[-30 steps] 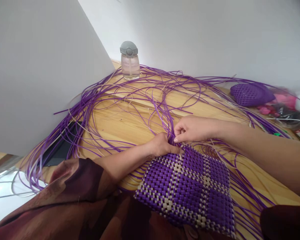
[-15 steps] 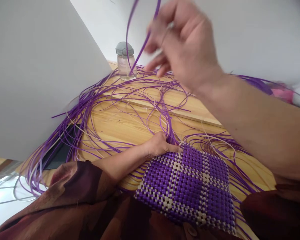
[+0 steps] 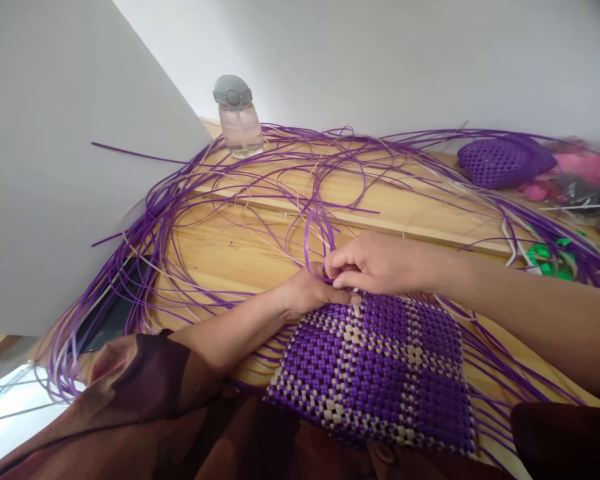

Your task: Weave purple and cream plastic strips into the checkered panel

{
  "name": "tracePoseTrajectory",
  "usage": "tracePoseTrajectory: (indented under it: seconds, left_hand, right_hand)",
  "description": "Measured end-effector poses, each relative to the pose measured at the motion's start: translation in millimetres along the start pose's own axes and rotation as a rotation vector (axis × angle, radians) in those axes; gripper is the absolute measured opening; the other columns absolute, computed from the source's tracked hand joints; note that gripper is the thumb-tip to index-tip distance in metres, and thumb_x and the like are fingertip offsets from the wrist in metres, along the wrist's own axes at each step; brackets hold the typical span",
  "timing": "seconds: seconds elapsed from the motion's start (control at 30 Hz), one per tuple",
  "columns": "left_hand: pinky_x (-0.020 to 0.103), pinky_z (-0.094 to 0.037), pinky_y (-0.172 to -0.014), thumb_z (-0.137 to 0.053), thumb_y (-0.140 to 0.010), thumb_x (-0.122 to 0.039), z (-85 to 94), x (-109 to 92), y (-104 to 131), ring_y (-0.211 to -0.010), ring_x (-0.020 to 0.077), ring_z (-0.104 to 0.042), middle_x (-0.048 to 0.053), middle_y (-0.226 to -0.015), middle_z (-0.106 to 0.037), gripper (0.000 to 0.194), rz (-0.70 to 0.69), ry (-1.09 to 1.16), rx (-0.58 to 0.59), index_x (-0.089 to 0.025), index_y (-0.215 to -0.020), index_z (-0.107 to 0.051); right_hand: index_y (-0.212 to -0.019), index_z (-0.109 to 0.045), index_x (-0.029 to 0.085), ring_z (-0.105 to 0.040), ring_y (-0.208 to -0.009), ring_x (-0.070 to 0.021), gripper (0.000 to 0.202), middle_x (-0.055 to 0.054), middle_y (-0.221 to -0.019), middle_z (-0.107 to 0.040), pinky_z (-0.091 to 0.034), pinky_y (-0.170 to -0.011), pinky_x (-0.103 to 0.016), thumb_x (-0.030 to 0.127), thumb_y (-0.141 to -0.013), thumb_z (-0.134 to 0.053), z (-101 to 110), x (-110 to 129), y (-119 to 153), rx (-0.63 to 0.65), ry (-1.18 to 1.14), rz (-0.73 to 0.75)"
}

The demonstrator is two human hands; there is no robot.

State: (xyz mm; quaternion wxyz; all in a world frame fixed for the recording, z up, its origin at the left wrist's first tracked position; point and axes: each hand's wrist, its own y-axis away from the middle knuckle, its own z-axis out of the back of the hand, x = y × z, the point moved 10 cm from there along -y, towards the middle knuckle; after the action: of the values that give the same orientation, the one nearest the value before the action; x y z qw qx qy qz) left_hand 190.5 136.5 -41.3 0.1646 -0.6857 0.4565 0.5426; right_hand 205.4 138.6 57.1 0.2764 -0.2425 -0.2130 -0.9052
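A woven panel [image 3: 380, 367] of purple and cream plastic strands lies against my front, with loose strands running out from its edges. My left hand [image 3: 313, 290] grips its far left corner, thumb on top and fingers hidden beneath. Right beside it, my right hand [image 3: 353, 263] is closed in a pinch at the same corner. A purple strand [image 3: 307, 243] loops up from the right fingertips. Other purple strands rise behind both hands; exactly which ones the fingers hold is partly hidden.
Long purple and cream strands [image 3: 155, 220] sprawl across the wooden table [image 3: 215, 247]. A clear bottle with a grey lid [image 3: 241, 127] stands at the back. Rightward lie a purple mesh bundle [image 3: 500, 160], pink items [image 3: 580, 167] and a green object [image 3: 550, 260]. A dark flat object [image 3: 113, 300] sits left.
My right hand has come down from high above the table to the panel's far corner, bringing the purple strand with it. My left hand keeps its grip there.
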Motion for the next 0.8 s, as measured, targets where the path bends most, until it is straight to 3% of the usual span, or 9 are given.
tracePoseTrajectory:
  seconds: [0.27, 0.4, 0.57, 0.8]
  left_hand:
    - [0.031, -0.047, -0.084, -0.09, -0.053, -0.02, -0.4, 3.4, 3.8, -0.076, 0.0138, -0.065, 0.005, -0.083, -0.072, 0.038, 0.102, 0.149, 0.026, -0.011, -0.086, -0.073]
    - [0.031, -0.048, -0.081, -0.091, -0.054, -0.027, 7.1, 10.0, 4.6, -0.075, 0.0153, -0.066, 0.007, -0.083, -0.073, 0.041, 0.172, 0.134, -0.029, -0.01, -0.087, -0.073]
    - [0.027, -0.046, -0.071, -0.088, -0.059, -0.034, 4.3, 11.5, 5.1, -0.066, 0.0128, -0.064, 0.008, -0.076, -0.072, 0.036, 0.203, 0.125, -0.015, -0.008, -0.079, -0.073]
    - [0.027, -0.049, -0.076, -0.085, -0.063, -0.026, 4.8, 9.6, 3.0, -0.069, 0.0133, -0.067, 0.007, -0.078, -0.074, 0.027, 0.159, 0.172, -0.059, -0.009, -0.081, -0.074]
  right_hand:
    - [-0.075, -0.064, 0.015, -0.052, -0.063, -0.0088, 0.012, 0.003, -0.068, -0.059, -0.036, -0.061, -0.022, 0.013, -0.078, -0.053, -7.1, -20.7, -2.1, -0.081, -0.2, 0.023]
    - [-0.074, -0.063, 0.015, -0.049, -0.06, -0.0081, 0.008, 0.003, -0.066, -0.058, -0.035, -0.056, -0.021, 0.014, -0.076, -0.056, -9.5, -31.6, -1.9, -0.081, -0.295, -0.063]
    - [-0.082, -0.058, 0.018, -0.046, -0.046, -0.008, 0.006, 0.005, -0.056, -0.052, -0.033, -0.042, -0.019, 0.021, -0.082, -0.053, -24.4, -53.1, 2.8, -0.031, -0.563, -0.299]
    - [-0.089, -0.056, 0.018, -0.051, -0.045, -0.0093, 0.012, 0.002, -0.061, -0.057, -0.04, -0.039, -0.019, 0.029, -0.09, -0.051, -28.1, -56.6, 5.0, -0.038, -0.604, -0.342]
